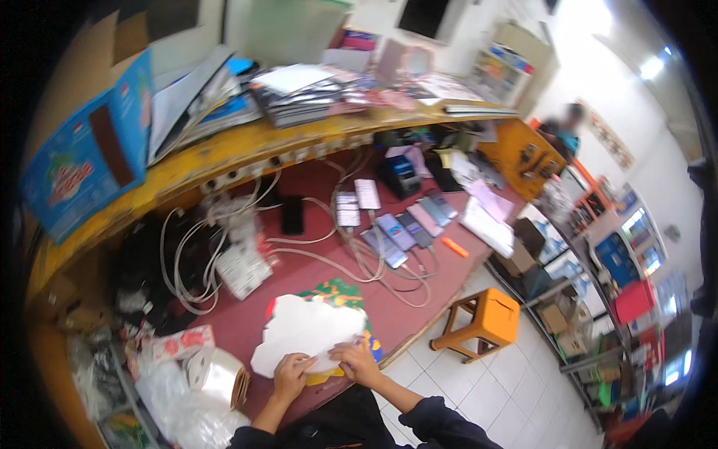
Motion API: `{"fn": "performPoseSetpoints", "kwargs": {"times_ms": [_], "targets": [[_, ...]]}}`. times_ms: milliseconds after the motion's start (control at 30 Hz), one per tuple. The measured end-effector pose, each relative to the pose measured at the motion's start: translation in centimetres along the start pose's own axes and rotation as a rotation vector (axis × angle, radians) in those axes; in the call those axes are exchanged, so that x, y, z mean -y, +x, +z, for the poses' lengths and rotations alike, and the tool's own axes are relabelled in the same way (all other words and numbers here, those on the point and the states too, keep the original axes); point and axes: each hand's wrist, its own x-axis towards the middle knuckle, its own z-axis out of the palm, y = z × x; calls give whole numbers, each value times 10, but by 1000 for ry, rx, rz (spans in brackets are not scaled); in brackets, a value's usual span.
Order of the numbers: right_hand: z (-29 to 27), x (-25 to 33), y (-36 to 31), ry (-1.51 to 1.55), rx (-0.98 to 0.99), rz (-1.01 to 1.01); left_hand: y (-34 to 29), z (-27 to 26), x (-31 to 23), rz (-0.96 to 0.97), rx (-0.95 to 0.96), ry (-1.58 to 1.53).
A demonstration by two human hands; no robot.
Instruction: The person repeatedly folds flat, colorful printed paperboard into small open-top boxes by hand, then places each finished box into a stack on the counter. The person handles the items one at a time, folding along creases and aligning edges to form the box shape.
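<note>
A white paper cutout (303,333) with a wavy edge lies on the maroon desktop in front of me. From under its far and right sides shows a colourful printed sheet (340,293) in green, red, yellow and blue. My left hand (292,373) has its fingers bent together at the cutout's near edge. Just to the right, my right hand (357,361) is closed on the same edge, its fingertips over the white surface. Whatever lies under the fingers is hidden.
Several phones (396,231) and tangled white cables (351,273) spread over the maroon desk (318,266). Plastic bags (172,396) crowd the left. Papers (295,78) and a blue carton (90,150) stand on the shelf. An orange stool (486,318) and a distant person (562,131) are at right.
</note>
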Motion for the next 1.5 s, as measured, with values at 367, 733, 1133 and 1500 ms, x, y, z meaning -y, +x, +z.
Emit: {"fn": "performPoseSetpoints", "kwargs": {"times_ms": [367,733,1133,1500], "targets": [[20,-17,0,-225,468,383,33,16,33,-252,424,202],[51,-33,25,-427,116,529,53,41,23,-310,604,627],[-45,-43,-16,16,-471,830,40,78,-24,-242,689,344],[-102,87,65,-67,-544,232,100,-86,-104,-145,320,-441]]}}
